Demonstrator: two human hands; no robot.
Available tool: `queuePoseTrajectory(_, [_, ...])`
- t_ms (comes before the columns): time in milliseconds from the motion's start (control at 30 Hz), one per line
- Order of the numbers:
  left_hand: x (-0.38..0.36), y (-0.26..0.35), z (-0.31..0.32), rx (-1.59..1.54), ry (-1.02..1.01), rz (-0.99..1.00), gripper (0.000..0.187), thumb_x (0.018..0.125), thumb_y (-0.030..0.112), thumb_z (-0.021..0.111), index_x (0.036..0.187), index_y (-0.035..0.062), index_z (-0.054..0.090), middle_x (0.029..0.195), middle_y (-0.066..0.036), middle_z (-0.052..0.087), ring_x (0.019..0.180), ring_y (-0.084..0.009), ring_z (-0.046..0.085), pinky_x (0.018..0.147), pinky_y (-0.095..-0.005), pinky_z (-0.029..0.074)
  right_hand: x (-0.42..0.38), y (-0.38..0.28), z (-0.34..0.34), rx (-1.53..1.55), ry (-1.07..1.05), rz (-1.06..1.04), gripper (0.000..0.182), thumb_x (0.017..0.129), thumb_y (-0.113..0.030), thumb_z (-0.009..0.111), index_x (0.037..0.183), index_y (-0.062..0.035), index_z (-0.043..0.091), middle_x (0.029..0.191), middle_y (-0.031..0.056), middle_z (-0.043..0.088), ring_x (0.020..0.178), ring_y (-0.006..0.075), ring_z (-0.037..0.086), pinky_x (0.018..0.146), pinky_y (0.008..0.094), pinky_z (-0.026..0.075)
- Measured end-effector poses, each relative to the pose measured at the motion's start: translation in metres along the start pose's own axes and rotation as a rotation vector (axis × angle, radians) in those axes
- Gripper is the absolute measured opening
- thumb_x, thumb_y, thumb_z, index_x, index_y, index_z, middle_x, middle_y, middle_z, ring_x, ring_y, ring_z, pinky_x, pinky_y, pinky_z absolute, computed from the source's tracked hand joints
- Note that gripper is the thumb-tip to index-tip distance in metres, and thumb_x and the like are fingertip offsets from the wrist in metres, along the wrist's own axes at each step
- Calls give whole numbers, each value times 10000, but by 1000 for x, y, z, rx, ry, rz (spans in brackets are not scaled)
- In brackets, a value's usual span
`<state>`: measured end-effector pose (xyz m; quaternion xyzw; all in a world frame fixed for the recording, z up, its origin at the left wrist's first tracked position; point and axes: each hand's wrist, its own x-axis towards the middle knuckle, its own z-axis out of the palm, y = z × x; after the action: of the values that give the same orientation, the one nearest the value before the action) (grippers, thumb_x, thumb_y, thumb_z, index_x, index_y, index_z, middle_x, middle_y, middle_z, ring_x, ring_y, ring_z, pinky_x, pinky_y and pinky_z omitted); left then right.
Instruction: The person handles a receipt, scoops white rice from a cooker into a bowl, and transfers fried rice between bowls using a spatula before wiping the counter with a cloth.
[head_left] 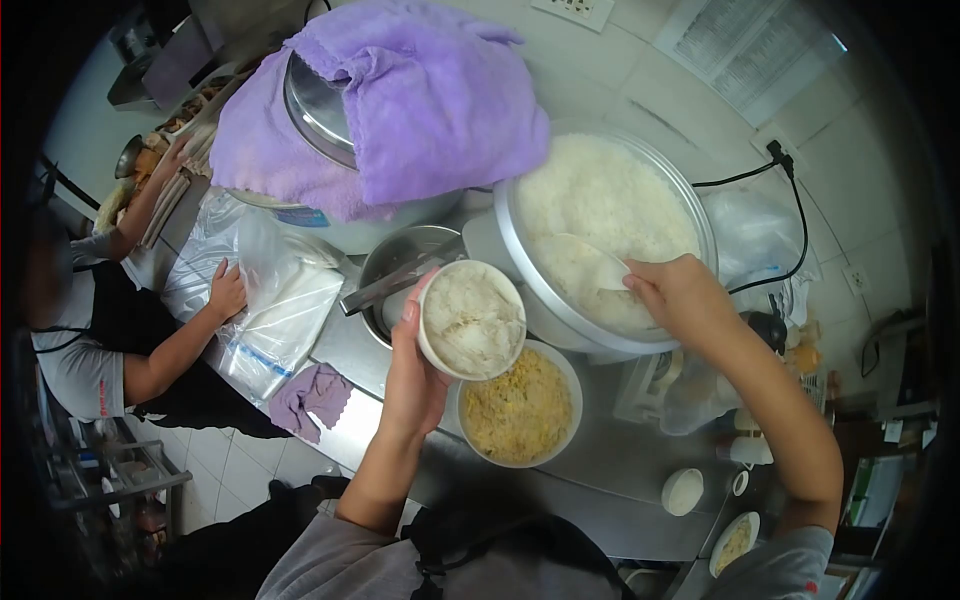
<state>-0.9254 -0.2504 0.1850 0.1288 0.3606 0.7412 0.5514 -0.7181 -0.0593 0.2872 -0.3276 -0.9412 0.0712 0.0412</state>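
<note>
My left hand is wrapped round a small white bowl, tilted toward me and filled with white rice. My right hand grips the handle of a pale rice paddle, whose blade lies in the cooked rice of a large round metal pot. Just below the small bowl stands a wider white bowl of yellow, crumbly-looking food. Behind my left hand is a steel pot with a flat metal utensil across it.
A purple towel drapes a large lidded pot at the back. On the left, a co-worker's hand rests on clear plastic bags. A purple cloth lies nearby. A black cord hangs at right. Two small dishes sit front right.
</note>
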Motion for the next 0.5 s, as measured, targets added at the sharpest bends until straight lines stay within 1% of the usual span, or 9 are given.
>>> queuePoseTrajectory(67, [-3, -5, 6, 19, -21, 18, 646, 985, 525, 324, 1469, 103, 254, 1429, -118, 393, 1313, -256, 424, 1052, -415, 396, 2, 10, -2, 215, -142, 69, 204, 909, -202, 595, 923, -29, 703, 597, 155, 589, 511, 243, 558, 547, 350, 482])
queuePoseTrajectory(100, [-4, -8, 9, 14, -26, 19, 649, 985, 527, 328, 1470, 103, 247, 1429, -117, 390, 1314, -256, 422, 1053, -415, 395, 4, 15, -2, 324, -215, 103, 216, 916, -201, 592, 891, -15, 698, 575, 137, 581, 486, 210, 533, 538, 333, 475])
queuePoseTrajectory(200, [-7, -12, 17, 9, -35, 14, 663, 983, 529, 348, 1476, 106, 213, 1434, -116, 376, 1318, -255, 416, 1056, -416, 390, 10, 27, 4, 505, -428, 218, 283, 942, -234, 580, 789, -8, 655, 529, 40, 522, 443, 107, 431, 459, 271, 415])
queuePoseTrajectory(300, [-4, -16, 21, 17, -38, 25, 665, 982, 531, 352, 1478, 110, 212, 1436, -114, 374, 1323, -255, 407, 1063, -421, 377, 17, 27, -3, 660, -583, 396, 320, 952, -271, 576, 755, -22, 611, 559, -4, 502, 424, 55, 400, 389, 240, 347])
queuePoseTrajectory(400, [-3, -13, 28, 20, -28, 54, 657, 984, 528, 350, 1479, 118, 214, 1435, -113, 374, 1326, -251, 402, 1052, -421, 392, 17, 37, 4, 858, -617, 547, 262, 947, -275, 587, 833, -41, 621, 608, 15, 531, 400, 48, 373, 355, 221, 299])
queuePoseTrajectory(500, [1, -8, 36, 90, -28, 137, 645, 990, 520, 343, 1481, 125, 207, 1445, -110, 357, 1323, -252, 406, 1032, -421, 420, 15, 47, 9, 943, -631, 619, 248, 941, -285, 594, 900, -42, 614, 636, 20, 532, 411, 43, 372, 360, 214, 300])
